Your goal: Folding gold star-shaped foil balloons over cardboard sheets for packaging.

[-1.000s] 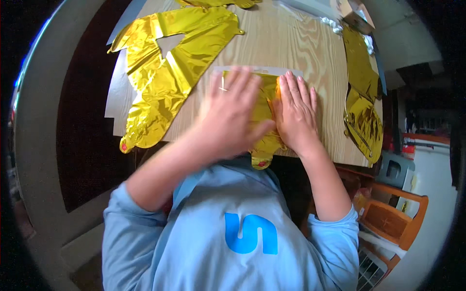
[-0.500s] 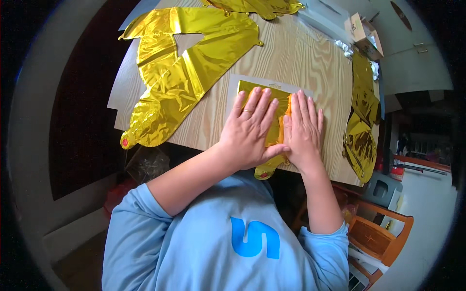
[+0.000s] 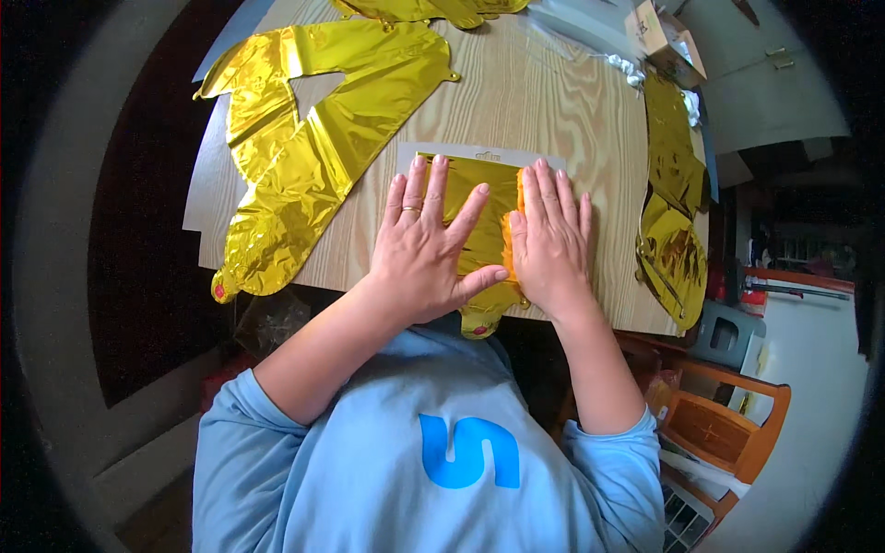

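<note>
A folded gold foil balloon (image 3: 481,195) lies on a pale flat card (image 3: 410,155) at the table's near edge. Its rounded end with a small red spot hangs toward my body. My left hand (image 3: 415,253) rests palm down over the foil's left side, fingers spread and thumb reaching across its lower part. Along the right side my right hand (image 3: 553,249) lies flat, fingers stretched out and close together, beside a crumpled orange strip (image 3: 509,241). Whatever is beneath both palms is hidden.
A large unfolded gold foil balloon (image 3: 318,147) spreads over the table's left side. More gold foil (image 3: 410,7) lies at the far edge, and another piece (image 3: 671,212) along the right. A small cardboard box (image 3: 666,44) stands at the far right, near white crumpled bits (image 3: 627,69).
My left hand has slid left across the folded foil, away from the right hand, and its fingers have spread. More foil shows between the hands. The whole view has shifted slightly.
</note>
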Motion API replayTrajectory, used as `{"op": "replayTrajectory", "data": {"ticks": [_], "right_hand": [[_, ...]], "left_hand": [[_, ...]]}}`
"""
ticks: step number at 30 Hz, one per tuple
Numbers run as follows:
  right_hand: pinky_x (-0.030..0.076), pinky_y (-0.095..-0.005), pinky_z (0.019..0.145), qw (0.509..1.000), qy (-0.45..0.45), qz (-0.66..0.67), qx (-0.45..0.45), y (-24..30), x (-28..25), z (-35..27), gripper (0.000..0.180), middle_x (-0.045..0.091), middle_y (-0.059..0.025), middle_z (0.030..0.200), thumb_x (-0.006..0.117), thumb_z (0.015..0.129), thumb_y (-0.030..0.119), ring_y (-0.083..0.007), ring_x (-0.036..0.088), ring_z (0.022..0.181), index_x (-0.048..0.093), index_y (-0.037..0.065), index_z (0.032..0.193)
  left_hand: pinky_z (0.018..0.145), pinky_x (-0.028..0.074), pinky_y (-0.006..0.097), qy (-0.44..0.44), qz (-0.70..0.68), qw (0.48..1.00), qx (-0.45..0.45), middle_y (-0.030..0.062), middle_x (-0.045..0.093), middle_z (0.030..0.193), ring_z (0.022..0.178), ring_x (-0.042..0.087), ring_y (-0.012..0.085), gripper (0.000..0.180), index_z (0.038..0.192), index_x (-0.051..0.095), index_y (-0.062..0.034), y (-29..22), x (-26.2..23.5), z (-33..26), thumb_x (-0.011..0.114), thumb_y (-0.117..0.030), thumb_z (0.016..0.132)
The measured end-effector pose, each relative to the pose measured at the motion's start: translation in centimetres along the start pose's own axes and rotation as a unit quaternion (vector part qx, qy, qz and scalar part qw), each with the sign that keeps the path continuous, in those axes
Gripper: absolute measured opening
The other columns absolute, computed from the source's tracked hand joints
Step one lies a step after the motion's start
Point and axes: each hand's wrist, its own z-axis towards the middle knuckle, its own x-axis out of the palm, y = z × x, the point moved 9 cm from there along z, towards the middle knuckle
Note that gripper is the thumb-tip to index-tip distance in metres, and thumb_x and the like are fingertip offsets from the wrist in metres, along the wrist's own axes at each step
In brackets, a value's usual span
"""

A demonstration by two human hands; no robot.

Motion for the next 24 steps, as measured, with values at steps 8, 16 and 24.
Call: {"op": "replayTrajectory", "data": {"ticks": [8, 16, 24], "right_hand": [[0.014, -0.0594, 0.121, 1.000, -0.015, 0.013, 0.005, 0.0, -0.1, 0.0, 0.058, 0.034, -0.0156, 0.161, 0.047, 0.102, 0.030, -0.0382, 0.029, 0.148, 0.036, 0.003, 0.152], [0.013, -0.0599, 0.121, 0.999, -0.026, -0.022, -0.017, -0.1, -0.3, 0.3, 0.057, 0.037, -0.0189, 0.158, 0.049, 0.101, 0.028, -0.0391, 0.031, 0.147, 0.040, 0.000, 0.149], [0.016, -0.0614, 0.119, 0.999, -0.048, 0.018, -0.017, -1.0, -0.7, 0.5, 0.057, 0.039, -0.0199, 0.156, 0.051, 0.100, 0.028, -0.0406, 0.033, 0.146, 0.041, 0.000, 0.148]], "left_hand": [[0.124, 0.010, 0.050, 0.040, -0.158, 0.985, -0.049, 0.0298, 0.025, 0.160, 0.152, 0.018, 0.0408, 0.085, 0.159, 0.026, -0.0099, 2.4, -1.5, 0.6, 0.045, -0.064, 0.096], [0.123, 0.016, 0.053, 0.010, 0.001, 0.998, 0.061, 0.0185, 0.037, 0.158, 0.149, 0.028, 0.0375, 0.057, 0.147, 0.046, -0.0038, -0.1, -3.8, 2.5, 0.055, -0.033, 0.099], [0.121, 0.021, 0.052, -0.026, 0.004, 0.995, 0.095, 0.0224, 0.034, 0.158, 0.149, 0.029, 0.0381, 0.070, 0.150, 0.042, -0.0058, -0.9, 0.3, 2.5, 0.059, -0.044, 0.094]]}}
